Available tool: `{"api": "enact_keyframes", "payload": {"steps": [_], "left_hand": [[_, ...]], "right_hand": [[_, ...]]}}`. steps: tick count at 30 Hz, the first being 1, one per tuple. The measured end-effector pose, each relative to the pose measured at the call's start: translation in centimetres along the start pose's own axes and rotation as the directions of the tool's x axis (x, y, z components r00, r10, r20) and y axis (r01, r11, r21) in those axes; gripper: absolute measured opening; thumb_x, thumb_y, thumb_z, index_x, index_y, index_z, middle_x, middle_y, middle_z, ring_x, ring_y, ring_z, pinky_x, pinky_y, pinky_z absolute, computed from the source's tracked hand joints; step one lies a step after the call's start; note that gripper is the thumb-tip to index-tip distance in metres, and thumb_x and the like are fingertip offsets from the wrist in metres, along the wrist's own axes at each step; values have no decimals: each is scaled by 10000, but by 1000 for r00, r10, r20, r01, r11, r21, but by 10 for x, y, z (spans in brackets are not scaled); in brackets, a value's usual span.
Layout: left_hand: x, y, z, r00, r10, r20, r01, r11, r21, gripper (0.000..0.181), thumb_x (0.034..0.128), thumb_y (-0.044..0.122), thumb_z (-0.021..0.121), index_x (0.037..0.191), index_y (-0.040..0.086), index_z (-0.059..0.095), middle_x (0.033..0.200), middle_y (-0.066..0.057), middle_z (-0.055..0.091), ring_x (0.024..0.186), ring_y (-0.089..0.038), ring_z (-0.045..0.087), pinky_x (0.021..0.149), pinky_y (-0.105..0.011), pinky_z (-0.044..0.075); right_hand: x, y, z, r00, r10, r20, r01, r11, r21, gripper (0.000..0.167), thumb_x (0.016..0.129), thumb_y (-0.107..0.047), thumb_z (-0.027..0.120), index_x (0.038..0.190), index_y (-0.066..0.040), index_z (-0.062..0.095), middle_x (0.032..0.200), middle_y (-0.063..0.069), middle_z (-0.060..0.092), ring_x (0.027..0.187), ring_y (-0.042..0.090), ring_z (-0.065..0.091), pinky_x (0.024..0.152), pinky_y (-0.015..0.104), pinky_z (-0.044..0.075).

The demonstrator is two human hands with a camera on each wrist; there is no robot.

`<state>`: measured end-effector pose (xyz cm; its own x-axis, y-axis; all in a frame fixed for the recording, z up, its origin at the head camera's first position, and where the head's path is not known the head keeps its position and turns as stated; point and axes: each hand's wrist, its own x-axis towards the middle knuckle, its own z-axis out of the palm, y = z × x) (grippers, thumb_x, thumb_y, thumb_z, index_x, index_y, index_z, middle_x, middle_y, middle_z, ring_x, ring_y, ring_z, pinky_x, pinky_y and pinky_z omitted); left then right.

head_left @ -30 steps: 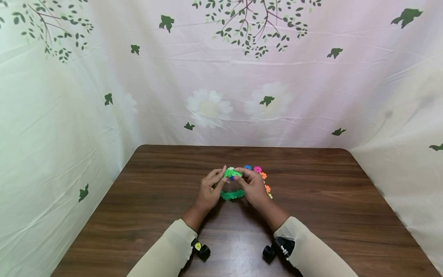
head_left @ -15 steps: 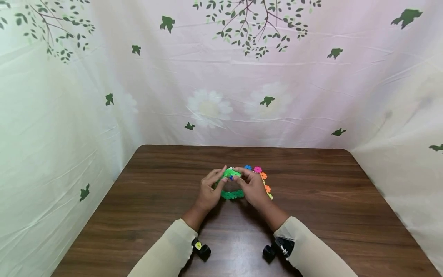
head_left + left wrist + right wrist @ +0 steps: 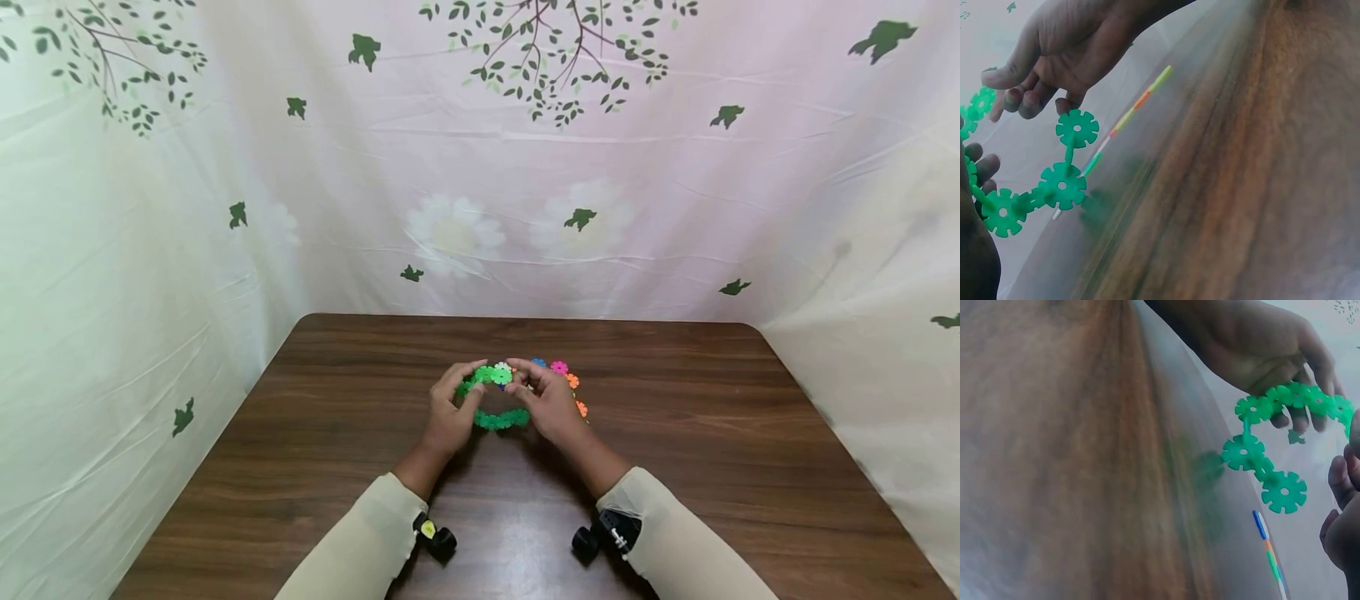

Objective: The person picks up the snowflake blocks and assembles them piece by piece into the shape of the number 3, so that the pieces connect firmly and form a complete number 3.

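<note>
A curved chain of green interlocking plastic discs (image 3: pixel 501 420) is held up above the table. My left hand (image 3: pixel 448 421) grips the chain's upper left stretch, its fingers behind the discs. In the left wrist view the chain's lower end (image 3: pixel 1063 185) hangs free. My right hand (image 3: pixel 551 408) is at the other, upper end, with thumb and forefinger apart beside the last disc; whether a fingertip touches it is hard to see. The right wrist view shows the linked discs (image 3: pixel 1243 452) hanging below my left fingers.
Behind my right hand, a row of multicoloured discs lies on the table, including a pink disc (image 3: pixel 558 367) and an orange disc (image 3: pixel 573 381). My hands partly cover it. The brown wooden table (image 3: pixel 675 433) meets a printed cloth backdrop (image 3: pixel 637 267) at the back.
My left hand has drawn slightly left with the green chain, and its thumb and fingers have spread from my right hand. The chain's end disc has turned its face into view.
</note>
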<state>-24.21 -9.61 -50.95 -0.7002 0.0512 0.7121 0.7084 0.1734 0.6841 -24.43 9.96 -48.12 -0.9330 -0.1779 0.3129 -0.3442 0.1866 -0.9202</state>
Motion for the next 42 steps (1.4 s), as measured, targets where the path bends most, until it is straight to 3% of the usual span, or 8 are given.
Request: {"api": "enact_keyframes", "payload": {"steps": [10,18,22,25,28,33,39,42], "left_hand": [[3,8,-1,999,-51,-19,52,999,19,362,1010,-150,604,1354,-78,690,1091,-289,707,857,-455,692,792,-321,587],[9,35,-7,998,-68,-19,67,997,-29,353,1029,-147,593,1378,-139,644,1112,-333,695,874,-291,729,729,-285,588],[10,35,-8,998,-59,-16,59,998,-33,352,1026,-148,601,1376,-144,641,1111,-337,688,864,-421,714,746,-294,601],[10,35,-7,999,-47,-15,46,999,-28,357,1023,-152,603,1379,-148,638,1128,-347,684,865,-508,689,746,-334,618],[11,33,-6,999,-31,-15,30,999,-31,362,1022,-158,598,1382,-148,635,1142,-345,678,862,-514,685,750,-339,618],[9,24,-4,1000,-6,-13,6,1000,-24,374,1022,-164,591,1394,-154,624,1170,-354,665,855,-476,699,778,-285,603],[3,-7,-5,1000,-14,20,14,1000,-21,397,1073,-67,592,1469,-50,623,1246,-272,671,888,-360,730,818,-287,608],[3,-8,-6,1000,-2,27,2,1000,-25,401,1077,-66,588,1477,-53,614,1271,-262,671,892,-351,734,805,-349,626]], "right_hand": [[11,8,-17,994,-55,-91,49,997,-61,330,991,51,737,1321,52,734,921,149,700,832,30,619,691,178,472],[13,16,-26,997,-59,-45,51,986,-156,324,992,49,741,1316,55,732,949,151,701,832,53,584,659,235,438],[14,21,-29,999,-35,-32,28,981,-194,351,984,27,764,1331,64,721,987,158,699,880,133,596,678,229,447],[15,25,-31,999,-33,-19,27,967,-255,361,967,18,790,1318,71,723,1023,172,697,943,233,615,731,266,492],[16,29,-32,999,-35,-11,29,936,-350,352,945,-6,825,1282,59,747,1090,186,722,1047,335,639,865,415,541],[15,37,-35,999,33,1,-29,889,-457,325,961,-88,835,1268,-2,773,1291,194,697,1288,413,536,1104,722,300],[16,44,-36,997,83,5,-68,845,-531,345,981,-180,836,1303,-67,781,1386,174,608,1418,436,391,1107,704,178],[17,47,-37,997,83,6,-65,828,-557,356,984,-206,836,1316,-88,781,1407,166,596,1438,443,363,1077,676,174]]}}
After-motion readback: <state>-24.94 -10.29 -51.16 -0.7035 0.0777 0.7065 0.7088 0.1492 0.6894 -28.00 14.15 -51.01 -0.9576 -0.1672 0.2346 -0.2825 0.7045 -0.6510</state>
